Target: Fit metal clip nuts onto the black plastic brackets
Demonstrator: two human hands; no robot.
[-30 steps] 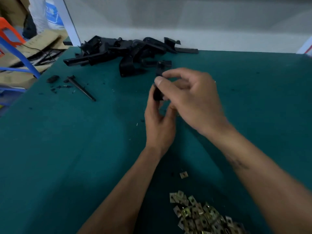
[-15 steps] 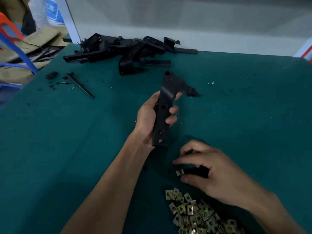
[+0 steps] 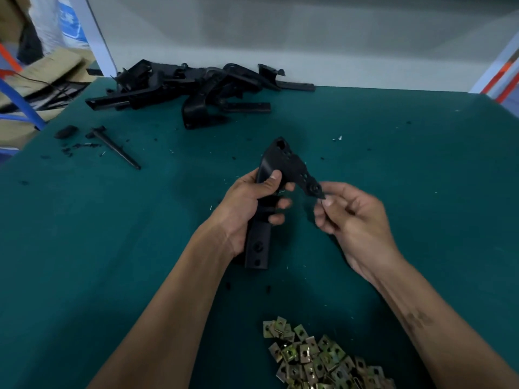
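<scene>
The left hand (image 3: 250,209) is wrapped around the long straight leg of a black plastic bracket (image 3: 283,164), thumb across the front and fingers curled behind, holding it above the green surface (image 3: 407,169) near the middle of the scene. The bracket's angled arm points right, and its tip nearly meets the right hand (image 3: 348,211), whose thumb and forefinger are pressed together as if pinching something small; whether a clip nut sits between them is too blurred to tell. The bracket looks stiff and light, easy to steady one-handed, and the grip on the straight leg leaves the holed tip free, which seems the sensible place to slide a nut on. The clip nuts (image 3: 314,357), heaped at the near edge, are small, thin, springy metal with likely sharp edges, best pinched by their flat faces. More brackets (image 3: 196,85) lie piled at the far edge.
</scene>
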